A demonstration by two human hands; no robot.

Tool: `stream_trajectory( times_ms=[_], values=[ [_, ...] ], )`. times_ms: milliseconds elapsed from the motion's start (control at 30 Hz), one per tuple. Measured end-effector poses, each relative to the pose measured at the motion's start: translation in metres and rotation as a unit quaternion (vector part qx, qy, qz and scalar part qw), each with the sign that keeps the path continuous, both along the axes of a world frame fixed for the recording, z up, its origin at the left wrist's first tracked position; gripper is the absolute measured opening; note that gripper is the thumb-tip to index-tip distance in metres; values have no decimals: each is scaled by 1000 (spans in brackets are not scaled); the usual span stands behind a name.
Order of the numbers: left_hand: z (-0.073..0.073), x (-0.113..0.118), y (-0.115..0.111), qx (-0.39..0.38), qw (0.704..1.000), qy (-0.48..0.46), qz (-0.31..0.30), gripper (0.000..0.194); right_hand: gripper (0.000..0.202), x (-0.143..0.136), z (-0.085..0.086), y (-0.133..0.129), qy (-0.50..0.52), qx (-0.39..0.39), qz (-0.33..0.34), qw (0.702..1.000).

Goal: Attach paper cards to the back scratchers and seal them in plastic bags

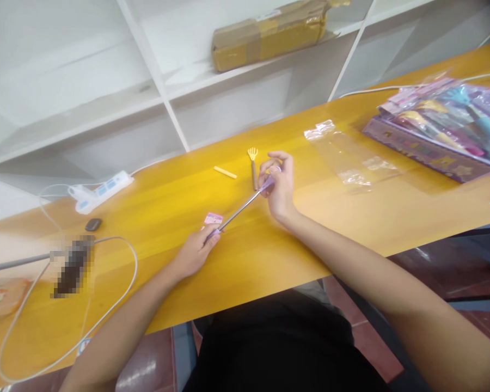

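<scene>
Between my hands stretches a telescopic back scratcher (240,209) with a thin metal rod and purple ends. My left hand (196,247) is closed around its purple handle at the lower left. At the upper right, the fingers of my right hand (280,182) grip the purple end, whose shape they partly hide. Just beyond the rod lies a second back scratcher piece (253,166), with a yellow claw and a dark shaft. A thin yellow stick (225,172) rests to the left of that. Close to my left hand is a small pink card (213,218).
Clear plastic wrappers (345,158) lie right of my right hand. Farther right, a purple box (424,147) holds several wrapped back scratchers. A white power strip (102,190), a small black object (93,224) and a looped cable (135,261) occupy the left. Behind the table, a shelf carries a taped carton (269,38).
</scene>
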State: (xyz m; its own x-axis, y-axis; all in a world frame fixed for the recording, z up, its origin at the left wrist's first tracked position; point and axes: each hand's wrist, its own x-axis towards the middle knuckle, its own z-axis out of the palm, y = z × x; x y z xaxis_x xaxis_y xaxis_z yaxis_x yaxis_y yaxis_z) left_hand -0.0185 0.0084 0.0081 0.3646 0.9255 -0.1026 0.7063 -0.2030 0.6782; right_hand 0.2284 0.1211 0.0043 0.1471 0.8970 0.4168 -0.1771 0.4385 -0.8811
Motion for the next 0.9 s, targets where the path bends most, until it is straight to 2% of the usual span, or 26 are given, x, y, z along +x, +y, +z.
stream_trajectory(
  times_ms=[167, 333, 500, 667, 900],
  values=[
    [-3, -1, 0, -1, 1000, 4, -16, 39, 48, 1, -1, -5, -20, 30, 16, 999],
    [-5, -1, 0, 0, 1000, 5, -15, 38, 47, 0, -3, -5, 7, 46, 29, 999],
    [-5, -1, -1, -6, 1000, -1, -6, 39, 46, -2, -5, -6, -3, 30, 18, 999],
    [-5, 0, 0, -7, 1000, -11, -4, 40, 42, -2, -6, -9, 13, 53, 17, 998],
    [-7, 1, -1, -3, 1000, -14, 17, 41, 46, -2, -9, -9, -20, 37, 13, 999]
  ],
)
